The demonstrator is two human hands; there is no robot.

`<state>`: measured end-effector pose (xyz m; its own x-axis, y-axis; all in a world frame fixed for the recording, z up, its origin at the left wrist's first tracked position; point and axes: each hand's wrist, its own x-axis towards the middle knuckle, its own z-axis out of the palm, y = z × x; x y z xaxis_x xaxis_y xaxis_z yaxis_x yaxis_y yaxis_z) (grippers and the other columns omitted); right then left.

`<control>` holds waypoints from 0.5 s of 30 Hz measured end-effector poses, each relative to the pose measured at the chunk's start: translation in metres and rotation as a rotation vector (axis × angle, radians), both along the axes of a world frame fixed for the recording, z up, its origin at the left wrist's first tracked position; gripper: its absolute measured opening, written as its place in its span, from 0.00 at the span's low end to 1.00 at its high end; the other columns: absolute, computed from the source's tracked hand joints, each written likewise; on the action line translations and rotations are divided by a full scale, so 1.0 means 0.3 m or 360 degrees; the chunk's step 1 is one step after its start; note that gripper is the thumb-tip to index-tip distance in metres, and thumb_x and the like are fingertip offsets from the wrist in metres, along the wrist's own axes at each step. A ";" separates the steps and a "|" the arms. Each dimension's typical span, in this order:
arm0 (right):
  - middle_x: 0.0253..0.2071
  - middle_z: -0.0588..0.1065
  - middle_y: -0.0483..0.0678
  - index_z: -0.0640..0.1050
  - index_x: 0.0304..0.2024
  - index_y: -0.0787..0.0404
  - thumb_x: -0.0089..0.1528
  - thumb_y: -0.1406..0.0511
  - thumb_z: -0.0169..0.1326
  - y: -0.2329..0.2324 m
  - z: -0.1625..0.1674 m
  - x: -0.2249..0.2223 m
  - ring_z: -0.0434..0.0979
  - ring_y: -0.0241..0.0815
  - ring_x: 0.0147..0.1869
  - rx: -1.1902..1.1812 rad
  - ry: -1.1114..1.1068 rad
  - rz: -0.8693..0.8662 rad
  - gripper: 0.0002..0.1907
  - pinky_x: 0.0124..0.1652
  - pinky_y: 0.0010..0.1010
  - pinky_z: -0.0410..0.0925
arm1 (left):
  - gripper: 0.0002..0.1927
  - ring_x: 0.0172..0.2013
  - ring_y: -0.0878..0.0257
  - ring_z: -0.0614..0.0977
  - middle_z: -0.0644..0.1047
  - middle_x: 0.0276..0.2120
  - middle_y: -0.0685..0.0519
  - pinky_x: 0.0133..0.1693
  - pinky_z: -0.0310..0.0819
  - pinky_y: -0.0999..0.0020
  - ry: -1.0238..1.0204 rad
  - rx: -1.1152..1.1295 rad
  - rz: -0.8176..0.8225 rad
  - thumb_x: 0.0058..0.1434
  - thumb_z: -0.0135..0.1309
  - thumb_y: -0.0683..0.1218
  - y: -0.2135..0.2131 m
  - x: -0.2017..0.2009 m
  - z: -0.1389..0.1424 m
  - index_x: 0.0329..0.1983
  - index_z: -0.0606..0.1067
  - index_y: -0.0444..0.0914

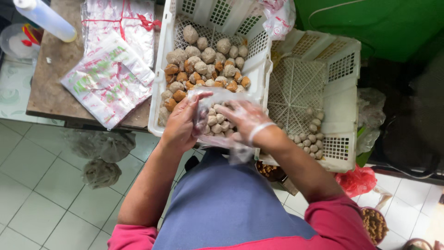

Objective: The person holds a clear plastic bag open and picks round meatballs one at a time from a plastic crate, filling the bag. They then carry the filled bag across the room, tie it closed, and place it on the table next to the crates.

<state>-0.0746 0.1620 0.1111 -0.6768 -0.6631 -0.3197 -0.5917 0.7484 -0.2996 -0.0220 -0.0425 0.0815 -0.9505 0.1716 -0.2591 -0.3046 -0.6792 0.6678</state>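
My left hand (181,121), bare, grips the left edge of a clear plastic bag (217,98) partly filled with small pale grey balls (217,124). My right hand (247,118), covered by a thin clear plastic glove, is at the bag's right side against the balls inside. The bag hangs over the near edge of a white slatted plastic crate (161,106). That crate holds a heap of grey balls (203,54) and brown fried pieces (178,76).
A second white crate (340,99) to the right has several small balls (313,134) in its near corner. Stacks of printed plastic bags (108,78) and a white bottle (46,18) lie on a wooden table (46,95) to the left. A red bag (357,180) sits on the tiled floor.
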 end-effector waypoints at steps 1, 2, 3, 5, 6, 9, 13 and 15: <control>0.69 0.62 0.56 0.67 0.68 0.44 0.51 0.53 0.68 0.029 0.009 0.009 0.59 0.58 0.73 0.0416 -0.0076 -0.0027 0.43 0.68 0.49 0.55 | 0.20 0.17 0.74 0.67 0.70 0.24 0.59 0.16 0.56 0.79 0.0008 -0.0022 -0.0004 0.75 0.42 0.52 -0.004 0.010 0.011 0.61 0.72 0.36; 0.71 0.61 0.55 0.68 0.68 0.43 0.50 0.54 0.69 0.073 0.006 0.016 0.57 0.59 0.74 0.0455 0.0039 0.0026 0.44 0.68 0.49 0.53 | 0.20 0.17 0.74 0.66 0.70 0.24 0.60 0.17 0.56 0.78 0.0010 -0.0043 -0.0007 0.76 0.41 0.52 -0.009 0.026 0.018 0.60 0.72 0.34; 0.72 0.60 0.54 0.68 0.68 0.43 0.48 0.56 0.70 0.128 -0.003 0.025 0.56 0.60 0.75 0.0494 0.0143 0.0082 0.46 0.68 0.50 0.51 | 0.20 0.17 0.74 0.65 0.69 0.24 0.60 0.17 0.56 0.77 0.0002 -0.0063 -0.0012 0.76 0.41 0.52 -0.012 0.037 0.020 0.60 0.72 0.33; 0.71 0.62 0.54 0.71 0.67 0.44 0.46 0.56 0.71 0.249 -0.051 0.042 0.56 0.61 0.75 0.0470 0.0257 0.0143 0.46 0.68 0.51 0.50 | 0.22 0.18 0.74 0.63 0.66 0.23 0.62 0.19 0.56 0.77 0.0070 -0.0040 -0.0126 0.78 0.42 0.52 -0.005 0.050 0.006 0.64 0.72 0.31; 0.68 0.65 0.54 0.72 0.65 0.46 0.46 0.56 0.71 0.303 -0.090 0.048 0.57 0.60 0.74 0.0403 0.0277 0.0144 0.44 0.69 0.51 0.52 | 0.23 0.19 0.74 0.62 0.64 0.23 0.62 0.20 0.56 0.76 0.0119 -0.0034 -0.0180 0.79 0.42 0.52 0.000 0.044 -0.008 0.65 0.72 0.31; 0.62 0.73 0.53 0.77 0.55 0.52 0.48 0.57 0.70 0.484 -0.226 0.040 0.64 0.57 0.72 -0.0271 0.0190 0.0225 0.33 0.68 0.49 0.59 | 0.25 0.19 0.73 0.62 0.63 0.23 0.63 0.20 0.56 0.75 -0.0095 -0.0079 -0.0261 0.76 0.40 0.52 0.034 0.023 -0.067 0.71 0.67 0.35; 0.54 0.79 0.54 0.80 0.52 0.59 0.61 0.65 0.63 0.698 -0.417 -0.036 0.77 0.50 0.63 -0.1281 -0.0566 -0.0675 0.16 0.60 0.43 0.69 | 0.28 0.17 0.74 0.62 0.65 0.23 0.64 0.19 0.58 0.77 0.0066 0.0115 -0.0288 0.77 0.43 0.52 0.048 0.027 -0.134 0.76 0.62 0.37; 0.51 0.80 0.56 0.79 0.53 0.61 0.67 0.65 0.59 0.797 -0.494 -0.089 0.81 0.50 0.55 -0.1240 -0.0446 -0.1275 0.13 0.56 0.43 0.72 | 0.30 0.19 0.72 0.65 0.69 0.27 0.61 0.21 0.61 0.77 0.0137 0.0231 -0.0284 0.77 0.45 0.52 0.040 0.040 -0.151 0.78 0.58 0.40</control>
